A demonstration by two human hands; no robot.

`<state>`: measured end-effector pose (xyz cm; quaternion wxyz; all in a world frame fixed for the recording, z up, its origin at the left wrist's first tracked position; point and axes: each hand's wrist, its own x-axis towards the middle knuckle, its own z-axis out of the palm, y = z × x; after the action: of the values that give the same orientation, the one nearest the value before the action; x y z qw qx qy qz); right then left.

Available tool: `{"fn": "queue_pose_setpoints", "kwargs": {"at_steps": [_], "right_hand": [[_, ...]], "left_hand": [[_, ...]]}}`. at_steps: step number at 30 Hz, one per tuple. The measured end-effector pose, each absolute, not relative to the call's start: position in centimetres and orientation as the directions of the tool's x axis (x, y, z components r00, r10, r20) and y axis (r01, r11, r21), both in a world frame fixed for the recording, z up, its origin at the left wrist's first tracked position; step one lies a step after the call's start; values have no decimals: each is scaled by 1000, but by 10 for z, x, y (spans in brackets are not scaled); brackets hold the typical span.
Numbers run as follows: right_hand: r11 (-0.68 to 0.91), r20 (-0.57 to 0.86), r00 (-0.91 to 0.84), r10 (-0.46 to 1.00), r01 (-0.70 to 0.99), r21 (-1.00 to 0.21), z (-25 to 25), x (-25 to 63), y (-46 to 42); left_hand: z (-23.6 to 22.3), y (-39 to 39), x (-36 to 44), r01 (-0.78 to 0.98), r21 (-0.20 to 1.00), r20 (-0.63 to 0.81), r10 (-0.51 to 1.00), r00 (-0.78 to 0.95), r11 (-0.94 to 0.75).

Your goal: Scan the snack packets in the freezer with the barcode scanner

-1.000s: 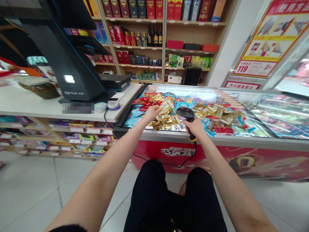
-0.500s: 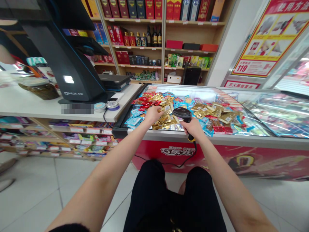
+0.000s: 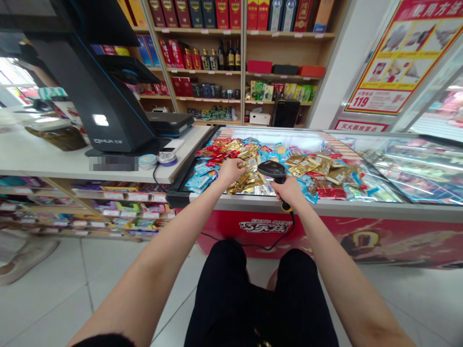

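My right hand (image 3: 290,192) is wrapped around the handle of a black barcode scanner (image 3: 272,168). The scanner's head points left, over a pile of small snack packets. My left hand (image 3: 231,172) has its thumb and fingers pinched at the edge of a gold snack packet (image 3: 251,166), with a pale label on its face. Around it lie more gold packets, red packets (image 3: 220,150) and light-blue packets (image 3: 198,182), all on the glass top of the freezer (image 3: 358,196). To the right, a second heap of gold packets (image 3: 303,166) mixes with red and blue ones.
The scanner's cord (image 3: 269,248) hangs down before the freezer's red front. At left stands a counter (image 3: 32,156) with a black checkout terminal (image 3: 115,120), a jar (image 3: 61,135) and small round tubs (image 3: 167,158). Shelves (image 3: 202,71) of boxes and bottles are behind. Another person's shoe (image 3: 32,258) shows at lower left.
Both my hands and the scanner have stayed almost in place over the packets. At lower left, the other person's foot has come further into view.
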<state>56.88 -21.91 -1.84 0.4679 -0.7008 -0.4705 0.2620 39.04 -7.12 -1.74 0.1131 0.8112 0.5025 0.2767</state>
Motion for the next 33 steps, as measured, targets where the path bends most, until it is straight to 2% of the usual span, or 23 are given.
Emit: {"fn": "queue_pose_setpoints", "kwargs": {"at_steps": [11,16,18,21,25,30,33], "right_hand": [[-100,89,429,899,401,-911,-20,580,-222],[-81,85,440,894,346,-935,-26,597,-223],[-73,83,462,883,309,-948,-28,607,-224],[-65,68,503,862,242,-968,-30,628,-227],[-27,73,556,828,168,-985,-30,663,-236],[-32,56,638,768,125,-992,-35,713,-252],[-12,62,682,729,103,-995,-35,738,-259]], "left_hand": [[-12,-78,402,740,470,322,874,364,-481],[-10,-79,420,698,518,315,869,381,-494],[-10,-77,432,660,576,292,875,386,-483],[-11,-74,457,570,732,176,911,372,-374],[-11,-75,500,356,920,27,932,362,-166],[-4,-86,557,164,982,-153,891,427,90],[1,-92,590,29,989,-139,828,543,147]]}}
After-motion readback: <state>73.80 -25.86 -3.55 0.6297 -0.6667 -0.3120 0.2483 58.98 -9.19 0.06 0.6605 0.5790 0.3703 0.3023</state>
